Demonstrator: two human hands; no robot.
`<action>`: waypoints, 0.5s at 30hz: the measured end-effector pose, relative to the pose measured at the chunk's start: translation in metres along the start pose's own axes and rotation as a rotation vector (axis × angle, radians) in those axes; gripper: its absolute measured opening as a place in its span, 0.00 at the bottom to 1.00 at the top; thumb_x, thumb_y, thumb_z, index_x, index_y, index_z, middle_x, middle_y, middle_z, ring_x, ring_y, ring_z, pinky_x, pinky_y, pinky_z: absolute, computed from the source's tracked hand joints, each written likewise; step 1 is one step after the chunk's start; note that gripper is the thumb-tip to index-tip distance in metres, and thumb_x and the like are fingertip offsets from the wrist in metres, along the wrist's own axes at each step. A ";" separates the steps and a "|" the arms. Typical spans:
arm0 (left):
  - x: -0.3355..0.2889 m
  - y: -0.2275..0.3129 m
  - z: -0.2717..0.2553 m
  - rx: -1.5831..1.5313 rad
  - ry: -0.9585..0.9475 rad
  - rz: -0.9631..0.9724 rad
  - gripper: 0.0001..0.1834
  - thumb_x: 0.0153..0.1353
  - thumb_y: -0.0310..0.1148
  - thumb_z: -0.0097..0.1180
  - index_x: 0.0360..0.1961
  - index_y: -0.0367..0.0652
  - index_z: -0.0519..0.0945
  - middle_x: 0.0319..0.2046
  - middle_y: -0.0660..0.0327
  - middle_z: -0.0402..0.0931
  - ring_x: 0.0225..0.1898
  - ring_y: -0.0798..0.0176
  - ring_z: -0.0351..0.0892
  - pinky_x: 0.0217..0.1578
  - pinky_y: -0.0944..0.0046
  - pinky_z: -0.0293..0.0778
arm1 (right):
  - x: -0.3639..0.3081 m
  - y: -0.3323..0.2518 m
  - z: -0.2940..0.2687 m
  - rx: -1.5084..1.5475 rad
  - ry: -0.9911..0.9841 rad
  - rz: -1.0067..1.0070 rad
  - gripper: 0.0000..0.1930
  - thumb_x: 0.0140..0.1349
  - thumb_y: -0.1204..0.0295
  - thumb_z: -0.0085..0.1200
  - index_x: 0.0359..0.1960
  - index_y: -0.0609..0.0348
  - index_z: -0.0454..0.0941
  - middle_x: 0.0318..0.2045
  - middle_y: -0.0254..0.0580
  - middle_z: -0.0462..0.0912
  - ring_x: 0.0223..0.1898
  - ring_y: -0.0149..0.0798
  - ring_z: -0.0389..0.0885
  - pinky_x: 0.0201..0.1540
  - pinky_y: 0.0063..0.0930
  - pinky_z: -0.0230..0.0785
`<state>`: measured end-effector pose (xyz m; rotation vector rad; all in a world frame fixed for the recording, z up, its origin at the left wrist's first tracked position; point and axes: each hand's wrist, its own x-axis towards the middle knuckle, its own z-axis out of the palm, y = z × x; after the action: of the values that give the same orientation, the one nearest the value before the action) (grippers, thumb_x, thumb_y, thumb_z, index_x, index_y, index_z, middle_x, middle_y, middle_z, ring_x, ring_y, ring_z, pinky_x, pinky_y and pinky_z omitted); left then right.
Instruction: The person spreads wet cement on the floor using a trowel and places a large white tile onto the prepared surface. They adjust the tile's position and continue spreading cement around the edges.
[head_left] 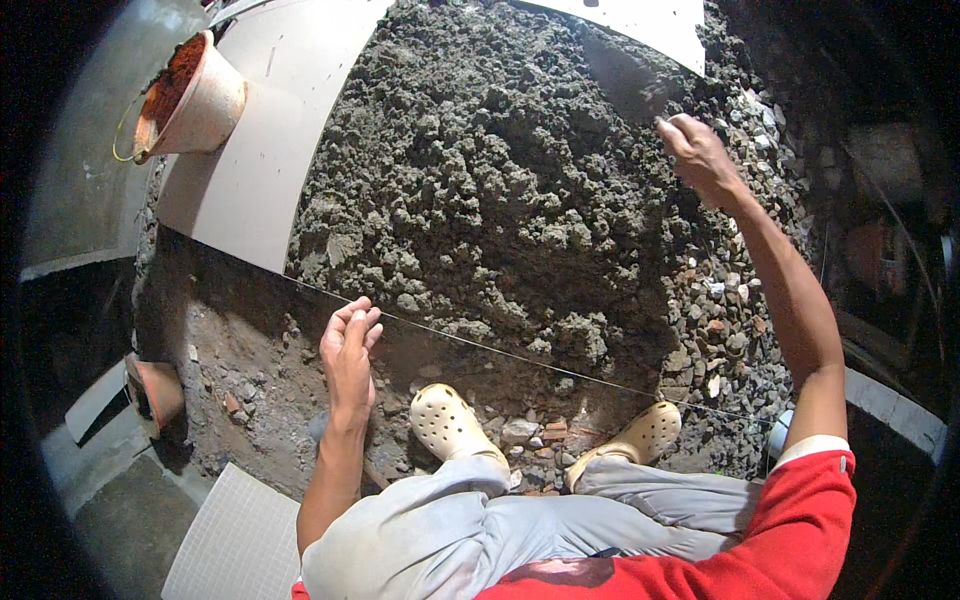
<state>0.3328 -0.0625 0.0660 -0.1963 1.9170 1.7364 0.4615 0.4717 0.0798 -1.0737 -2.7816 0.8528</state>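
I have the left hand [348, 345] at the thin string [480, 345], close to the near corner of a large pale tile [250, 190]. Its fingers are drawn near one another and overlap the string; I can't make out from here whether they pinch it or just touch it. The string runs from beside that corner across the near side of the rough grey mortar [480, 180], just past the toes of two cream clogs [445, 420], and on to the right over the stones [720, 310].

The right hand [703, 160] is well apart, reaching over the far right part of the mortar, near a pale panel [660, 25]. I see its fingers curled, but I can't tell whether they are clamped on anything.

On the large tile I have a bucket [205, 105] holding reddish-orange material. Lower on the left are a second bucket [160, 395] and, nearer the wearer's leg, a tile with a fine grid [235, 535].
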 end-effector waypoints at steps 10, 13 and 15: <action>-0.002 0.004 0.006 -0.037 0.001 0.017 0.14 0.75 0.33 0.52 0.55 0.35 0.77 0.49 0.59 0.79 0.51 0.65 0.81 0.51 0.66 0.78 | -0.039 -0.049 0.035 0.073 -0.382 -0.448 0.23 0.77 0.55 0.45 0.46 0.68 0.77 0.33 0.52 0.80 0.34 0.46 0.78 0.40 0.47 0.72; -0.002 0.004 0.009 -0.021 -0.023 0.013 0.14 0.75 0.33 0.52 0.54 0.35 0.78 0.49 0.59 0.79 0.51 0.65 0.81 0.51 0.65 0.78 | -0.034 -0.059 0.019 0.100 -0.518 -0.372 0.23 0.77 0.54 0.45 0.39 0.67 0.75 0.27 0.43 0.77 0.28 0.38 0.79 0.32 0.40 0.72; -0.001 0.004 0.007 -0.021 -0.020 0.018 0.14 0.75 0.33 0.52 0.54 0.35 0.78 0.49 0.59 0.79 0.51 0.65 0.81 0.51 0.65 0.78 | -0.032 -0.059 0.006 0.207 -0.648 -0.217 0.23 0.77 0.52 0.47 0.32 0.60 0.73 0.20 0.32 0.73 0.16 0.27 0.70 0.19 0.29 0.67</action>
<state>0.3339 -0.0551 0.0698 -0.1688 1.8928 1.7645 0.4479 0.4127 0.1099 -0.5072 -3.0975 1.6510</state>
